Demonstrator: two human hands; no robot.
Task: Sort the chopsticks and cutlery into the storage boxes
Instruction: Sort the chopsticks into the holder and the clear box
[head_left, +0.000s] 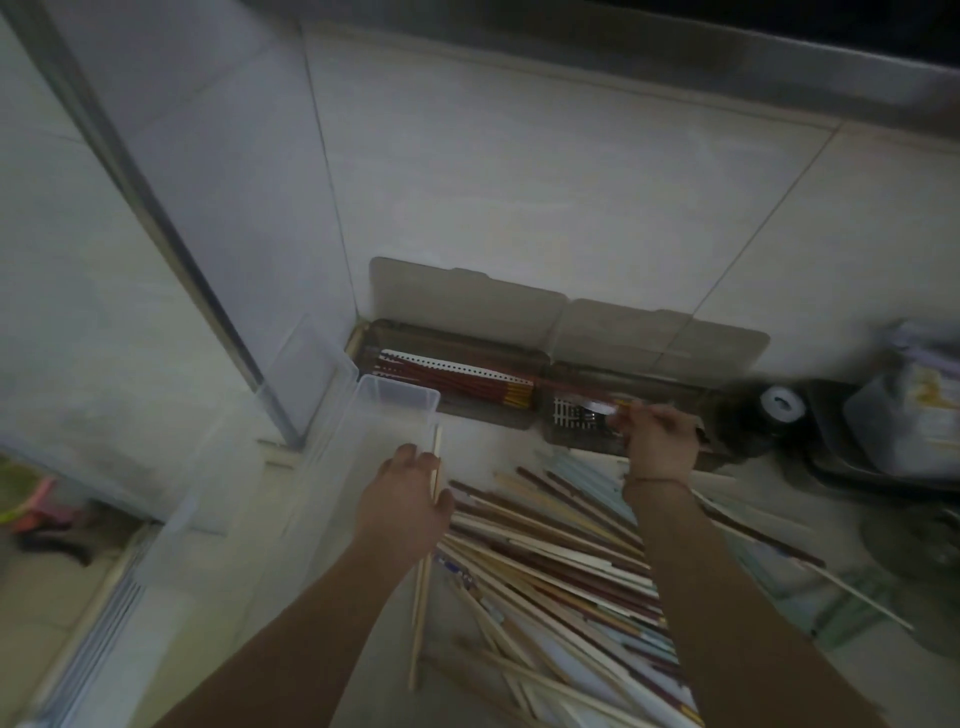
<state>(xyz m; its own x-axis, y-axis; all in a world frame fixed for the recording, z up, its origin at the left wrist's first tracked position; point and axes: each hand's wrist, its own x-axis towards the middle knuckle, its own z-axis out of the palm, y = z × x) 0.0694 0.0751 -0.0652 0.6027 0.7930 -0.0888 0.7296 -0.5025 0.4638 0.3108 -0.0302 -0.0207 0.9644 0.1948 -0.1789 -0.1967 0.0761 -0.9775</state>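
Sorting: your left hand (402, 512) grips pale wooden chopsticks (423, 587) beside the clear plastic box (397, 402); your right hand (660, 441), at one o'clock, pinches a red chopstick (597, 406) — lay it lengthwise in the brown lidded box (571, 441).

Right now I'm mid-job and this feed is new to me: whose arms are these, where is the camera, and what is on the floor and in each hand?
There is no machine here: these are a person's two bare arms, seen from one wide-angle camera worn on the head, looking forward and down.

The left hand holds pale wooden chopsticks beside a clear plastic box. The right hand reaches over the right brown box and pinches a thin item; blur hides what it is. Inside that box lies something metal with a slotted grid.

The left brown box holds red chopsticks. Both brown boxes stand open against the tiled wall, lids leaning back.

In front lies a loose pile of chopsticks, pale, dark red and light blue, still unsorted.
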